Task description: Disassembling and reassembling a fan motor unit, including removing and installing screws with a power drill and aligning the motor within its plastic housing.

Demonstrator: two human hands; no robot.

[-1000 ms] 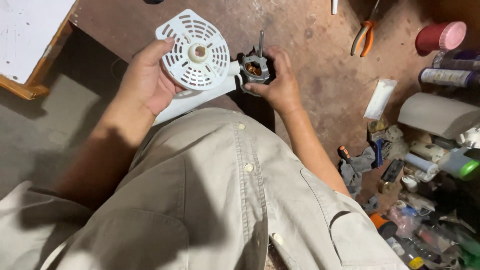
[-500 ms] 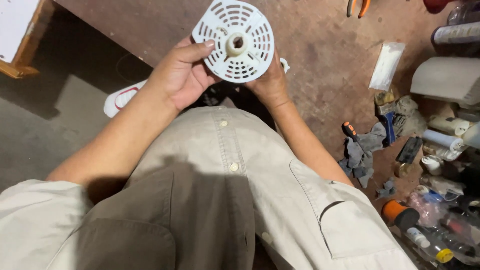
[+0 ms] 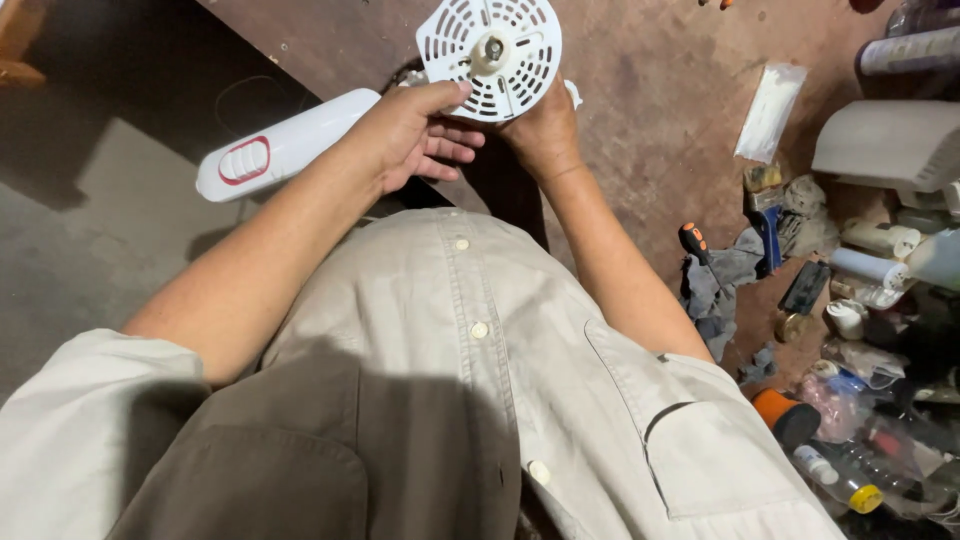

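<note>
A round white slotted plastic housing (image 3: pixel 490 55) with a metal shaft at its middle is held up over a brown workbench (image 3: pixel 660 110). My left hand (image 3: pixel 410 135) grips its lower left rim with the thumb on the face. My right hand (image 3: pixel 545 130) holds it from below and behind, fingers hidden by the disc. A white handle-shaped part with a red-outlined switch (image 3: pixel 280 145) sticks out to the left below my left wrist; whether it joins the housing is hidden.
Clutter fills the right side: a white packet (image 3: pixel 770 110), a screwdriver with an orange and black handle (image 3: pixel 695 245), grey rags (image 3: pixel 725 285), spray cans (image 3: pixel 905 50), bottles and an orange-capped container (image 3: pixel 785 415). The bench edge runs diagonally at upper left, with grey floor (image 3: pixel 90 250) beyond.
The white housing has been lifted and turned so its slotted face points at the camera. The small dark motor part in my right hand is no longer seen. The view has shifted.
</note>
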